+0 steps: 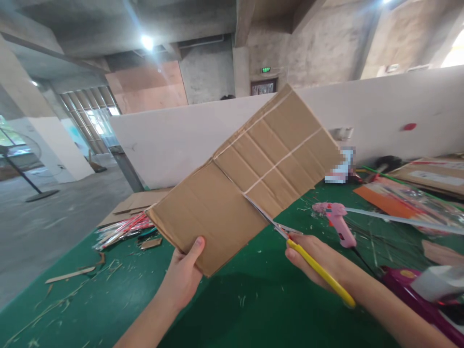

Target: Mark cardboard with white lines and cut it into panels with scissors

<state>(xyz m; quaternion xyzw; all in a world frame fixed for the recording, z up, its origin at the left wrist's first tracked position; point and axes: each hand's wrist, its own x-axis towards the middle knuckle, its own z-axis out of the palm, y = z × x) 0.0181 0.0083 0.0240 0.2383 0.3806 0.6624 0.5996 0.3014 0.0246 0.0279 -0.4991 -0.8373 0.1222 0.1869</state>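
Observation:
A folded sheet of brown cardboard (213, 208) is held up above the green table, tilted with its right end higher. My left hand (186, 263) grips its lower left edge, thumb on the front face. In my right hand (315, 256) is a pair of scissors (322, 270) with yellow handles, fingers wrapped round them. One blade lies against the cardboard along a cut line running up from the lower edge; the other blade shows apart from it below. Pale lines and creases cross the upper right part of the cardboard.
A pink glue gun (339, 222) with a cord lies to the right. Plastic-wrapped sticks (123, 229) and cardboard pieces (139, 203) are at the left. An orange sheet (384, 200) and packets lie far right, near a purple device (409, 295). Scraps litter the green table (145, 299). A white partition (174, 140) stands behind.

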